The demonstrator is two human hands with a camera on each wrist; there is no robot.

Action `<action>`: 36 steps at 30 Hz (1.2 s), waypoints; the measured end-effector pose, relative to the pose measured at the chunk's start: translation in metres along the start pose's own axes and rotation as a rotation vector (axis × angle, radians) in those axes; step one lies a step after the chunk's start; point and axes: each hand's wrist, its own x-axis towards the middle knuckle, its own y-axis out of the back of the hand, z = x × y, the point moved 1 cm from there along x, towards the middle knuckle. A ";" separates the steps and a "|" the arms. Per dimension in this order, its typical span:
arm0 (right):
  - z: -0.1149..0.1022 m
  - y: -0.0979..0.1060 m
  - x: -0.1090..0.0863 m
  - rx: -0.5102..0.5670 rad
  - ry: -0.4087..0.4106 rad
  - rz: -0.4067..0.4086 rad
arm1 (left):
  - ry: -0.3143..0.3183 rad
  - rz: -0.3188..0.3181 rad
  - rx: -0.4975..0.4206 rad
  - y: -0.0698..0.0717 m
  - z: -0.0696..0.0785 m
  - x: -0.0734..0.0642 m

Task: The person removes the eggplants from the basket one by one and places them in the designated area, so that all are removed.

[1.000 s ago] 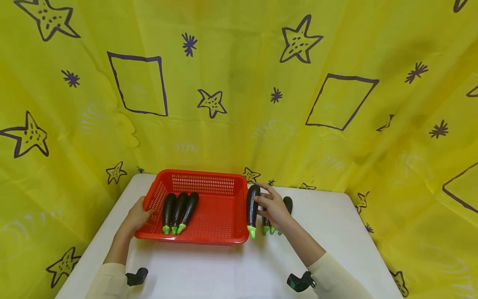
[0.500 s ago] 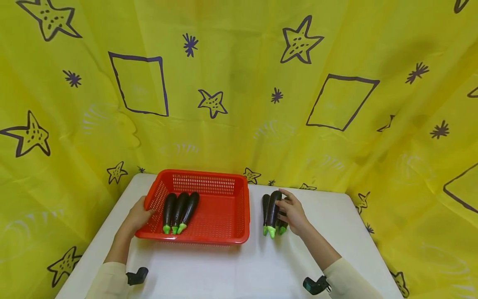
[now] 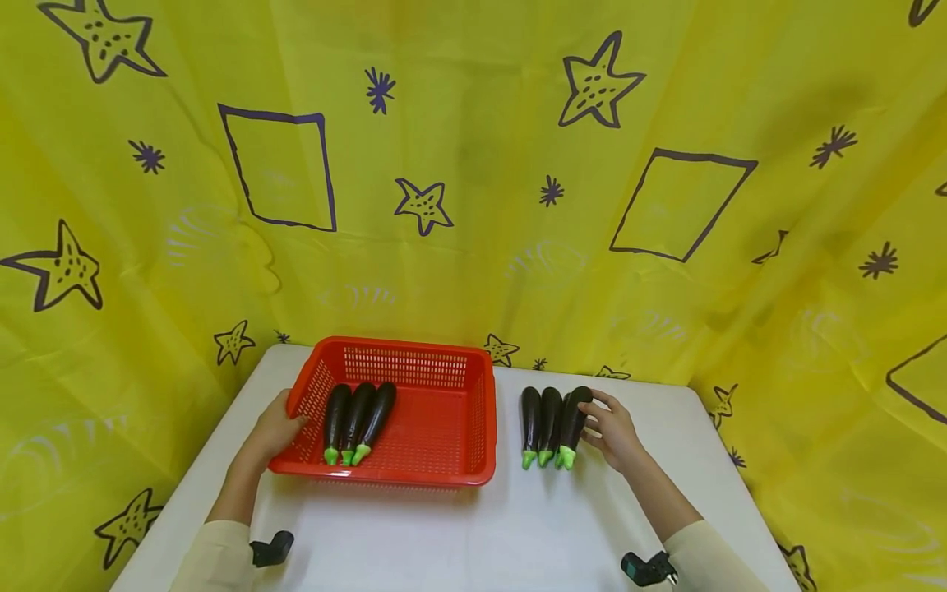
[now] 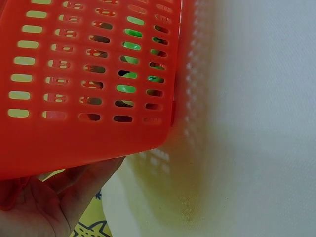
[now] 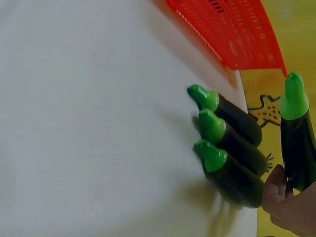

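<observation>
The eggplant (image 3: 574,421) in the right fingers (image 5: 274,188) has moved rightward.

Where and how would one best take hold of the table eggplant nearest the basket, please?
Probably round the thick dark body of that eggplant, coming from above on the side of the basket: it lies flat, the neighbouring eggplant crowds its other side, and bare table toward the basket leaves room.

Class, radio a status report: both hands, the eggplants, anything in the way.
Left hand grips red basket; right hand holds one eggplant. Three eggplants on table, three others in basket. At least two between held one and basket.
</observation>
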 end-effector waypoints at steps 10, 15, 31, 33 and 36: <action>0.004 0.024 0.009 -0.020 -0.008 0.023 | 0.006 0.004 0.001 -0.002 0.003 -0.004; 0.009 0.029 0.011 -0.045 -0.026 0.013 | 0.005 0.008 0.017 0.000 0.002 -0.005; 0.019 0.042 0.023 -0.104 -0.003 0.009 | 0.006 0.004 0.012 0.000 0.004 -0.003; 0.022 0.044 0.026 -0.101 -0.003 0.010 | 0.007 0.004 0.013 0.000 0.004 -0.003; 0.029 0.046 0.029 -0.091 -0.005 0.017 | 0.011 -0.001 0.008 -0.001 0.004 -0.003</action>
